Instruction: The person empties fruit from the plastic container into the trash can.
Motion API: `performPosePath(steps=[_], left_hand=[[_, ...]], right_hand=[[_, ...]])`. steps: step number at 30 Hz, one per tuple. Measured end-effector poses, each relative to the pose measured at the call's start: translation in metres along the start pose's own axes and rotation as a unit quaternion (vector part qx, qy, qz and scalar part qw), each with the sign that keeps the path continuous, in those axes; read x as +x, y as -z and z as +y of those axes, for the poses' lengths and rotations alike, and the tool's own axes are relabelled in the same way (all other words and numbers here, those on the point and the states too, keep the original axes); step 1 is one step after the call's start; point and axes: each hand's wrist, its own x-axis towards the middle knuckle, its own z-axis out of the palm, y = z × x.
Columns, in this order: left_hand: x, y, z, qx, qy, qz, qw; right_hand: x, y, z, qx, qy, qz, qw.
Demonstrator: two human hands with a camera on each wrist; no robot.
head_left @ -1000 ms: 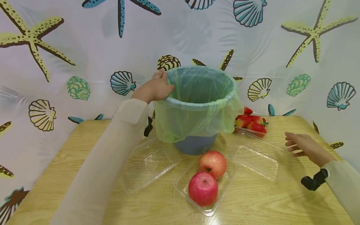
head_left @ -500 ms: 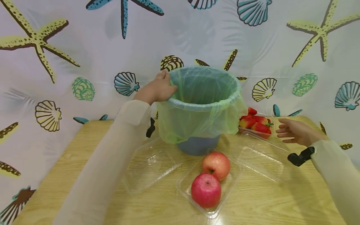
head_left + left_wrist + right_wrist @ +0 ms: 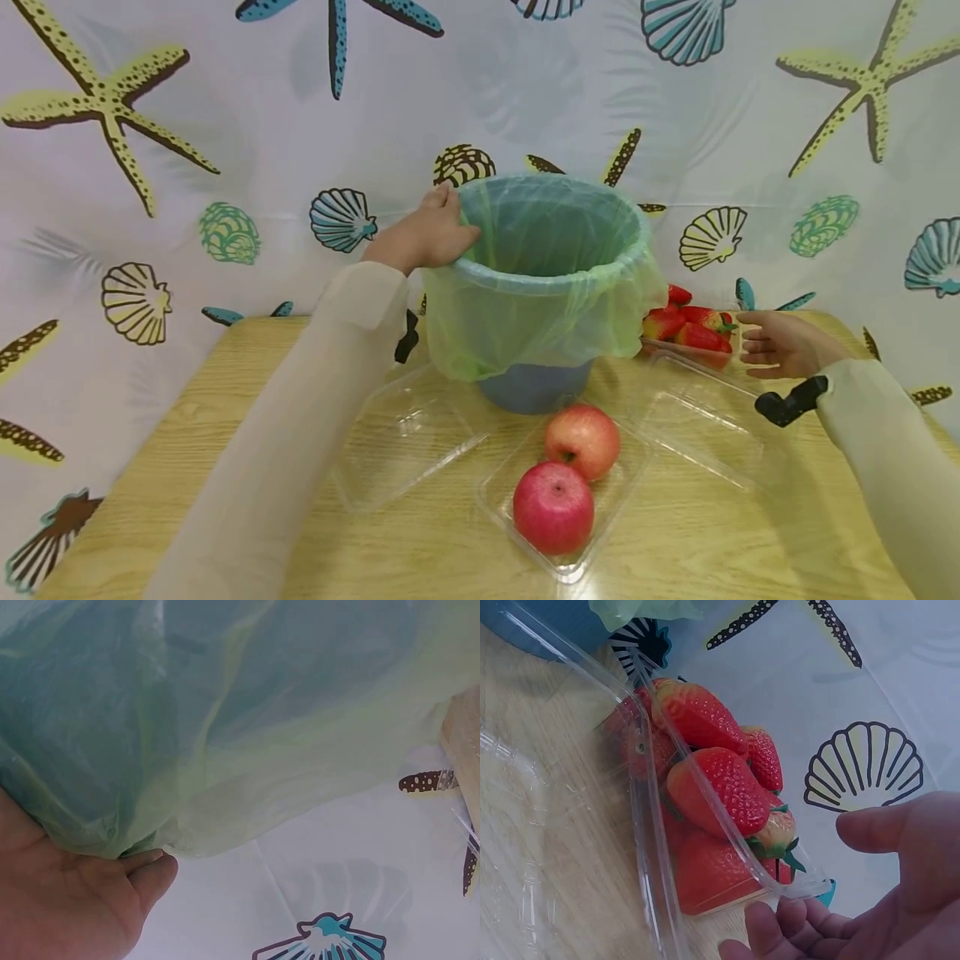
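A blue bucket (image 3: 536, 387) stands on the table, lined with a thin yellow-green plastic bag (image 3: 525, 321) folded over its rim. My left hand (image 3: 427, 233) grips the rim at its left side, thumb on the inner side; in the left wrist view its fingertips (image 3: 154, 877) press into the bag outside. At the right, my right hand (image 3: 787, 343) is beside a clear plastic box of strawberries (image 3: 720, 791). Its thumb (image 3: 870, 829) stands apart from the fingers, whose tips are right at the box's near corner. Nothing is between thumb and fingers.
In front of the bucket, a clear tray (image 3: 498, 504) holds two apples (image 3: 553, 508). Other clear plastic containers lie at the left (image 3: 405, 450) and at the right, by the strawberries (image 3: 705, 433). A shell-and-starfish patterned curtain (image 3: 525, 92) hangs directly behind the wooden table (image 3: 420, 558).
My right hand has moved left and away from me, up to the strawberry box. The left hand keeps its grip on the bucket's rim. The whole view has shifted slightly.
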Motion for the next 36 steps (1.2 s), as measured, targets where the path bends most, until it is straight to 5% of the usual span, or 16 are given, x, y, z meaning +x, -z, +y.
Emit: performPosePath(steps=[14, 20, 24, 36], left_hand=[[0.002, 0.001, 0.001, 0.002, 0.013, -0.001, 0.9999], [0.002, 0.001, 0.0, 0.0, 0.012, 0.0, 0.9999], [0.002, 0.0, 0.0, -0.004, 0.008, 0.001, 1.0], [0.002, 0.0, -0.001, -0.005, 0.005, 0.005, 1.0]], right_hand=[[0.001, -0.003, 0.007, 0.07, -0.004, 0.014, 0.997], [0.006, -0.002, 0.01, 0.206, -0.02, -0.016, 0.978], [0.008, -0.002, 0.013, 0.246, -0.02, -0.035, 0.968], [0.006, -0.005, 0.017, 0.246, 0.005, -0.026, 0.969]])
